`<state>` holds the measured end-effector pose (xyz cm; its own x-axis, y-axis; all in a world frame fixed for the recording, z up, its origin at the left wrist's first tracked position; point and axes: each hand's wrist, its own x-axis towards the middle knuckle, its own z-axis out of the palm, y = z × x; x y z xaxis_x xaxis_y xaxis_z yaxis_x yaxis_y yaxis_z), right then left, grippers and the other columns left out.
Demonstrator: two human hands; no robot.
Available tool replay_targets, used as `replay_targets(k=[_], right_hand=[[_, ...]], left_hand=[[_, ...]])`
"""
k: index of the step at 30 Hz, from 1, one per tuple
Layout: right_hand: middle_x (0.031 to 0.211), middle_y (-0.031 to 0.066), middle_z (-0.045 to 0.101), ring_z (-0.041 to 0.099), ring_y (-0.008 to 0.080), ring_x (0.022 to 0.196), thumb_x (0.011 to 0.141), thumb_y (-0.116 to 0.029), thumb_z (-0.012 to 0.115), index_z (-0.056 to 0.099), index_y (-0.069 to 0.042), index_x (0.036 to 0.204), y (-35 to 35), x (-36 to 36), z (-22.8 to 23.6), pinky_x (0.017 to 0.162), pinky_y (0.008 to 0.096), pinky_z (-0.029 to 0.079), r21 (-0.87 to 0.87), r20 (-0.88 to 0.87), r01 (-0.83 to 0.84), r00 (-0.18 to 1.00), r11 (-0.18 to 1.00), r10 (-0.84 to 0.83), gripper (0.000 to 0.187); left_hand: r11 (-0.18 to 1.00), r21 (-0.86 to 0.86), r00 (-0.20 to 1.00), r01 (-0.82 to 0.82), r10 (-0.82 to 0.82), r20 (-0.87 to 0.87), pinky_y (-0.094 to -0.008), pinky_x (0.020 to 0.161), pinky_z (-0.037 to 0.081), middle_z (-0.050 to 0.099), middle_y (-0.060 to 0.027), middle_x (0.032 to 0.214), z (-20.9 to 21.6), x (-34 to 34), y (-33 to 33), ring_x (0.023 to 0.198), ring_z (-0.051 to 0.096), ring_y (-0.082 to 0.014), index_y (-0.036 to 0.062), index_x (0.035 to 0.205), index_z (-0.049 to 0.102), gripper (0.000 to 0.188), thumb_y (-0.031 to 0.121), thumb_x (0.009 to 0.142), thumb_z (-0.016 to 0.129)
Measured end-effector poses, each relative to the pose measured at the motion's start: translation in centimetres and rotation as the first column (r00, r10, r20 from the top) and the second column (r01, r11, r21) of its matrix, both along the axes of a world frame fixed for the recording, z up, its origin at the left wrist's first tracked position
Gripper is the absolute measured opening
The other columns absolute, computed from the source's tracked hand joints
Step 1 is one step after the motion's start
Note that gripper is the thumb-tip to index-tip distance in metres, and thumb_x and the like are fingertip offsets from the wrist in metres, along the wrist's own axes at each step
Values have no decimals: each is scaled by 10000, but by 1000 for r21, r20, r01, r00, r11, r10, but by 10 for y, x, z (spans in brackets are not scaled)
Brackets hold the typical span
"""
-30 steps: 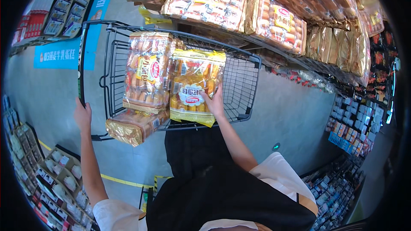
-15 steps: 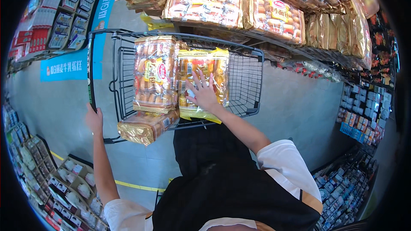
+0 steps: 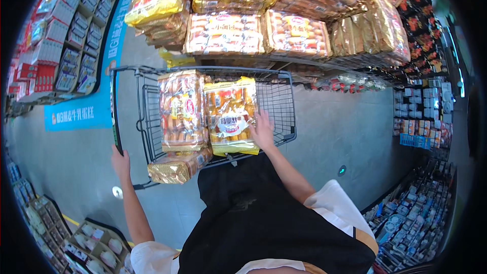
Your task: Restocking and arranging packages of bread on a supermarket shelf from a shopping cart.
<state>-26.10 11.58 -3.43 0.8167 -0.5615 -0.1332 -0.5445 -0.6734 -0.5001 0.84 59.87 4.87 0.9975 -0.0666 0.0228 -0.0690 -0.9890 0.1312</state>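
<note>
Left hand [image 3: 120, 165] grips the handle [image 3: 114, 117] of the black wire shopping cart [image 3: 290, 134]; right hand [image 3: 263, 133], spread, edges the yellow plastic-wrapped bread pack [image 3: 231, 104] inside.

Head view, looking steeply down over a shopping cart
I'm watching through the left of two fisheye cameras worn on the person's head, upright and unmirrored. It faces down and slightly forward: the black apron [image 3: 238, 218] fills the bottom, nearest my lens, and the forearms reach up from there to the left hand [image 3: 121, 163] and right hand [image 3: 262, 132]. The cart [image 3: 278, 104] sits mid-view, within arm's reach, with stacked bread packs [image 3: 223, 33] beyond it at the top. Side shelves [image 3: 78, 45] and floor [image 3: 335, 122] bend toward the dark round rim.
</note>
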Motion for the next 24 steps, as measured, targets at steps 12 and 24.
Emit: replay_targets(k=[12, 24], right_hand=[[1174, 119, 565, 430, 336, 1223, 887, -403, 459, 657, -87, 1040, -26, -102, -44, 1085, 654, 71, 133, -577, 50, 816, 990, 37, 403], [1225, 138, 513, 369, 370, 1241, 874, -559, 438, 656, -52, 999, -42, -139, -65, 977, 758, -88, 208, -355, -98, 920, 973, 168, 566]], left_hand=[[973, -166, 987, -158, 150, -61, -398, 619, 480, 616, -146, 895, -52, 7, 34, 677, 617, -311, 84, 1231, 466, 439, 210, 829, 589], [905, -29, 810, -425, 365, -459, -418, 542, 535, 547, -280, 1076, -57, 18, 30, 824, 611, -380, -43, 1369, 114, 778, 121, 773, 586]])
